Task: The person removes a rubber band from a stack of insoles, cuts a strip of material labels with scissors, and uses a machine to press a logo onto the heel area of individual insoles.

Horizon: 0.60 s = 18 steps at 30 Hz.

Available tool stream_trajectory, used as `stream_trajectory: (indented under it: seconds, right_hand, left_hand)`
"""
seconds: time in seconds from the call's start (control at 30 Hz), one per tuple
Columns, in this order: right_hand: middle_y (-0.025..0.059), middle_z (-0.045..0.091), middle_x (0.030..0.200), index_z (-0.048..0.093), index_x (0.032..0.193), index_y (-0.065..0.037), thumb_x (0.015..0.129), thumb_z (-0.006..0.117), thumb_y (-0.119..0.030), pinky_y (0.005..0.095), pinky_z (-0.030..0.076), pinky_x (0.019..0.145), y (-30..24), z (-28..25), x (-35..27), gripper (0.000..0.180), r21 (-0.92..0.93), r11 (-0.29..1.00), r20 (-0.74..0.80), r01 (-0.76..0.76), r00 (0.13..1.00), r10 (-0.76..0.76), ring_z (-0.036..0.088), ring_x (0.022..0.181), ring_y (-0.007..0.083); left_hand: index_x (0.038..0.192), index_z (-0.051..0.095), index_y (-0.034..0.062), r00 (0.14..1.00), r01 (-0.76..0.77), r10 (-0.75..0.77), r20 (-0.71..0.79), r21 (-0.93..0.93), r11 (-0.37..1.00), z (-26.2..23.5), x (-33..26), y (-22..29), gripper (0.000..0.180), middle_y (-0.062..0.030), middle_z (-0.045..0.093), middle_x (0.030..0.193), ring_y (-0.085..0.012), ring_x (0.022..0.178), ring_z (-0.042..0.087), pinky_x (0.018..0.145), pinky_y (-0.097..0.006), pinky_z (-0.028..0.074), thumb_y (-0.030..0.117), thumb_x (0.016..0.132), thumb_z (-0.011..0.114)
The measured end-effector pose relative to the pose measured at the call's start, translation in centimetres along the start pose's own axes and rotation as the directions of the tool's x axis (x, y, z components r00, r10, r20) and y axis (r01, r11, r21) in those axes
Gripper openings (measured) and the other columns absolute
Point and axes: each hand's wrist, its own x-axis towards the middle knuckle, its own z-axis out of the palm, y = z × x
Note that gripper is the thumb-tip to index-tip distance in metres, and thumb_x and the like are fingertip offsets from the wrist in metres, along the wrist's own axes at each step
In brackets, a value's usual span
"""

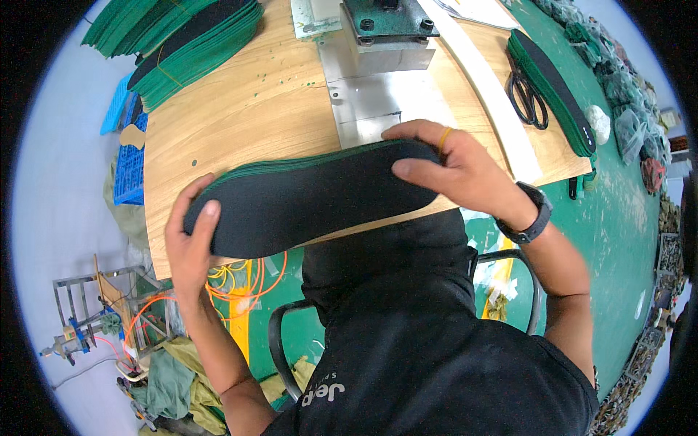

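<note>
Between my two hands is a stack of shoe insoles [305, 196], black on the top face with green edges. It lies crosswise over the near edge of the wooden table. My left hand [190, 247] is closed round the left end, its thumb on the black face and its fingers behind. At the other end my right hand [469, 167] grips the stack, thumb on top and fingers along the far edge. Just beyond the insoles is a metal plate [367, 94], below a machine head [389, 22] bolted together. How many insoles are in the stack cannot be told.
Banded stacks of green and black insoles [196, 58] lie at the far left. Another insole stack [552, 87] sits at the right beside a coil of black cable [527, 102]. A white curved strip [483, 87] crosses the table [240, 116]. A chair armrest [534, 291] is near my right side.
</note>
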Motion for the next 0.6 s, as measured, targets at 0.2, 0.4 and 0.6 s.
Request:
stream_trajectory:
  seconds: [0.2,0.4,0.6]
  right_hand:
    - [0.0186,0.055,0.113,0.054,0.116,0.001,0.071,0.077,-0.027,0.039,0.04,0.094,2.3,-0.2,-0.4,0.058,-0.422,0.846,-0.129,0.325,0.902,-0.411,0.049,0.107,0.0351]
    - [0.0174,0.054,0.114,0.051,0.12,0.0,0.063,0.082,-0.024,0.0393,0.041,0.093,2.9,-0.3,-0.2,0.069,-0.397,0.825,0.029,0.403,0.904,-0.427,0.049,0.107,0.0342]
    - [0.0183,0.053,0.11,0.046,0.124,0.001,0.061,0.081,-0.017,0.0402,0.04,0.091,3.3,-0.3,-1.5,0.074,-0.413,0.86,-0.026,0.3,0.94,-0.34,0.047,0.104,0.0356]
  left_hand:
    - [0.123,0.051,-0.0053,0.967,-0.13,0.067,-0.248,-0.245,0.961,1.8,1.1,-2.4,0.049,-0.0183,0.052,0.129,-0.0271,0.123,0.047,0.106,-0.039,0.031,0.032,0.098,0.032]
    - [0.127,0.047,-0.0057,0.977,-0.209,0.202,-0.07,-0.103,0.973,1.6,0.8,-3.2,0.062,-0.0213,0.051,0.129,-0.0307,0.123,0.046,0.106,-0.039,0.031,0.045,0.095,0.032]
    - [0.145,0.019,0.0024,0.961,-0.266,0.265,0.072,-0.002,0.964,0.0,-0.5,-3.2,0.108,-0.0203,0.049,0.13,-0.0305,0.12,0.049,0.105,-0.039,0.034,0.036,0.063,0.08]
